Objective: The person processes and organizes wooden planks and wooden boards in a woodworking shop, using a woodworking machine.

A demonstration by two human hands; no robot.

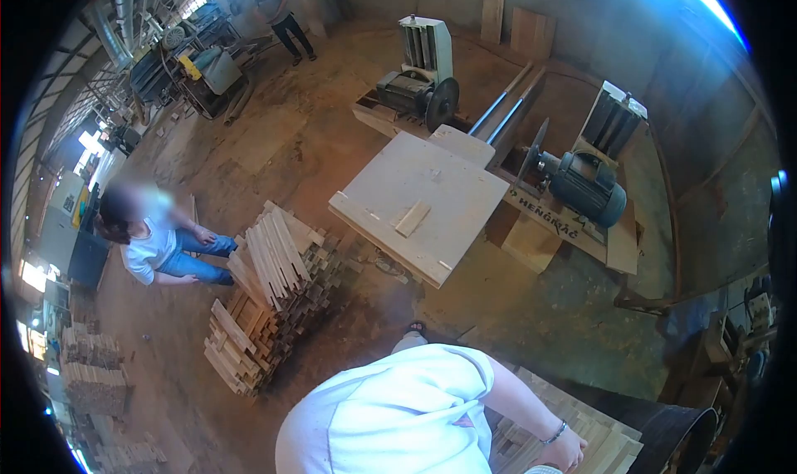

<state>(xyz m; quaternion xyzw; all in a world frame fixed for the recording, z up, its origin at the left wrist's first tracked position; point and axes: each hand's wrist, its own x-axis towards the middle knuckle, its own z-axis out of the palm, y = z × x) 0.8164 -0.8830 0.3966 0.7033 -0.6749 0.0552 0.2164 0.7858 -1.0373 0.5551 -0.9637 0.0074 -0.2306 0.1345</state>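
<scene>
At wood strips (pixel 610 437), lower right: bent hand (pixel 566 451), cannot tell if spread or pinching; probably best gripped mid-length.

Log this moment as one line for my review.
Visible hand: at stacked boards; grip: unclear; platform: wood piece on top; co-worker: beside wood pile

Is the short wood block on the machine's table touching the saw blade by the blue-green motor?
Apart. The head view shows bare tabletop between the short wood block and the saw blade.

The left arm (pixel 525 401) slants down to the left hand (pixel 568 451).
</scene>
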